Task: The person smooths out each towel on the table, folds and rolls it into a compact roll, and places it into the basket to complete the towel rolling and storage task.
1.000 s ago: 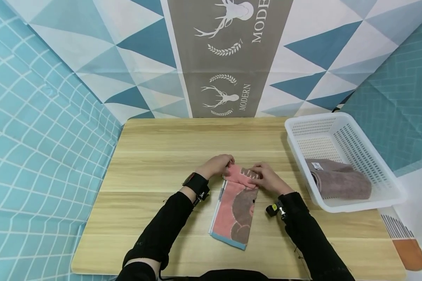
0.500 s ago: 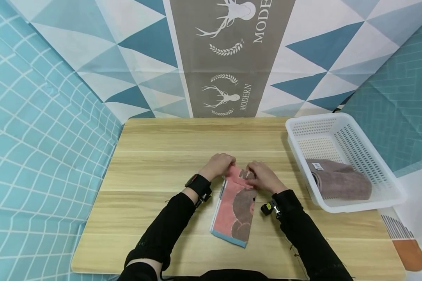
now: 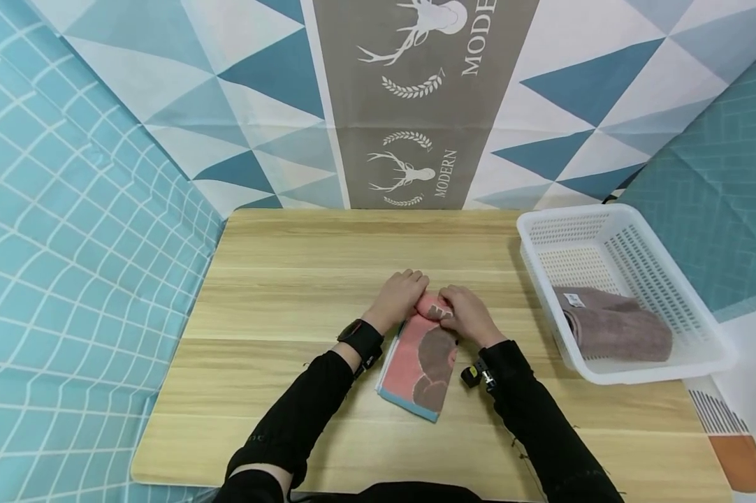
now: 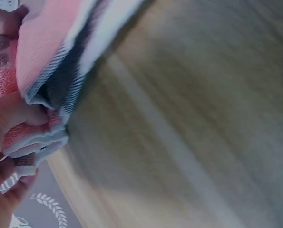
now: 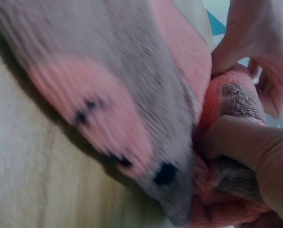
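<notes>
A folded pink towel (image 3: 406, 358) with a grey-brown animal pattern and a blue border lies on the wooden table. Its far end is curled over into a thick roll (image 3: 432, 307). At the left end of this roll my left hand (image 3: 398, 299) pinches the cloth; in the left wrist view its thumb (image 4: 22, 110) presses into the stacked layers. My right hand (image 3: 470, 316) grips the roll's right end, and the right wrist view shows its thumb (image 5: 222, 137) on the pink cloth. Parts of the fingers are hidden behind the roll.
To the right, a white perforated basket (image 3: 535, 286) stands on the table's edge, with a rolled grey-brown towel (image 3: 623, 332) in it. Patterned cloth (image 3: 252, 91) hangs behind the table, and a blue checked one (image 3: 70, 279) borders its left side.
Both hands have curled the towel's far end into a tighter, thicker roll. The near blue edge has slid slightly away from the body, and the flat part is shorter.
</notes>
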### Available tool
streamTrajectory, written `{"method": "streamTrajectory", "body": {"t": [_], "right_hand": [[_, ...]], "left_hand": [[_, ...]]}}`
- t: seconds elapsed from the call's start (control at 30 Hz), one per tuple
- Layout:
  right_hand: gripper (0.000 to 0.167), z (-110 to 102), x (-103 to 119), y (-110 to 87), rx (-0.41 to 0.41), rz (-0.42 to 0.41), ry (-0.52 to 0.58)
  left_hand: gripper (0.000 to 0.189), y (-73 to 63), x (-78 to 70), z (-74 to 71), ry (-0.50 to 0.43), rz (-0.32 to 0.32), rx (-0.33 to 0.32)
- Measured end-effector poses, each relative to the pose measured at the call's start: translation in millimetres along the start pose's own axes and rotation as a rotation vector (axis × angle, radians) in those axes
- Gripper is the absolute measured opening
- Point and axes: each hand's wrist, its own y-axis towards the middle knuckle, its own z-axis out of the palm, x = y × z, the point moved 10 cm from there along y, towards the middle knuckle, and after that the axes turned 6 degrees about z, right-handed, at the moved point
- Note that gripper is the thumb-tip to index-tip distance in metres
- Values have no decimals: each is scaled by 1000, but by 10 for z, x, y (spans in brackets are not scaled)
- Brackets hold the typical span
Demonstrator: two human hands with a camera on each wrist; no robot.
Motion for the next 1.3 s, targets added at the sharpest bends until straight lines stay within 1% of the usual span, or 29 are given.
{"method": "streamTrajectory", "body": {"t": [0.07, 0.13, 0.2, 0.27, 0.3, 0.43, 0.53, 0.6, 0.67, 0.73, 0.8, 0.83, 0.93, 0.97, 1.03, 1.1, 1.2, 1.27, 1.3], "right_hand": [[32, -5, -13, 13, -20, 10, -20], [33, -17, -9, 21, -40, 12, -28], [35, -11, 8, 23, -57, 6, -39], [37, 16, 44, 20, -65, -11, -49], [38, 35, 66, 18, -66, -22, -55], [38, 140, 170, -11, -51, -58, -74], [39, 179, 209, -39, -51, -61, -96], [42, 180, 213, -53, -58, -52, -119], [44, 170, 206, -65, -63, -45, -146], [46, 165, 196, -75, -63, -47, -179], [46, 159, 187, -84, -59, -55, -207], [45, 160, 192, -86, -53, -68, -218], [43, 162, 212, -93, -22, -107, -234], [41, 161, 223, -95, -3, -121, -234], [38, 178, 228, -98, 70, -130, -192], [36, 210, 217, -105, 195, -107, -74], [29, 255, 186, -152, 412, -28, 193], [24, 271, 172, -196, 526, 21, 336], [18, 272, 167, -216, 564, 34, 381]], "left_hand": [[22, 9, -20, 19, 23, 17, -41], [14, 4, -39, 39, 42, 30, -67], [9, -19, -47, 63, 48, 33, -62], [13, -58, -43, 85, 37, 23, -22], [16, -79, -38, 96, 26, 14, 8], [30, -183, -30, 116, -33, -23, 163], [39, -225, -44, 109, -105, -40, 254], [43, -227, -48, 93, -160, -49, 292], [42, -213, -42, 70, -210, -61, 314], [33, -191, -30, 55, -248, -67, 325], [19, -167, -22, 47, -264, -66, 318], [16, -160, -19, 43, -264, -64, 309], [19, -148, -23, 30, -251, -54, 259], [20, -146, -27, 24, -238, -52, 242], [21, -144, -44, 10, -207, -41, 220], [20, -149, -67, 3, -174, -26, 227], [18, -161, -104, 0, -135, 5, 283], [18, -183, -113, 4, -153, 10, 338], [19, -196, -112, 4, -170, 7, 365]]}}
